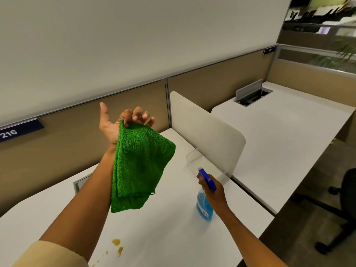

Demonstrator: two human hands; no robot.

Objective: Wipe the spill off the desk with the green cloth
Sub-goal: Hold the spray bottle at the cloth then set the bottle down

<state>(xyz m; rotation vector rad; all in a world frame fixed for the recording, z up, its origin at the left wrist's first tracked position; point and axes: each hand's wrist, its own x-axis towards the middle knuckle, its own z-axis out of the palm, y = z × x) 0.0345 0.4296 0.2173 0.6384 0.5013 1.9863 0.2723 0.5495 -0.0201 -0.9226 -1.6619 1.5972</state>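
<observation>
My left hand [123, 122] is raised above the white desk [173, 237], palm up, and its curled fingers pinch the top edge of the green cloth [138, 166], which hangs folded down over my wrist. My right hand [212, 189] grips the blue trigger head of a spray bottle [204, 207] filled with blue liquid, which stands on the desk. An amber spill [117, 246] of several small drops lies on the desk near the front edge, below my left forearm.
A white rounded divider panel [208, 128] separates this desk from the neighbouring desk [289, 135], which has an open cable hatch [252, 95]. Tan partition walls [57, 147] run behind the desks. A black office chair [344, 207] stands at the right on the floor.
</observation>
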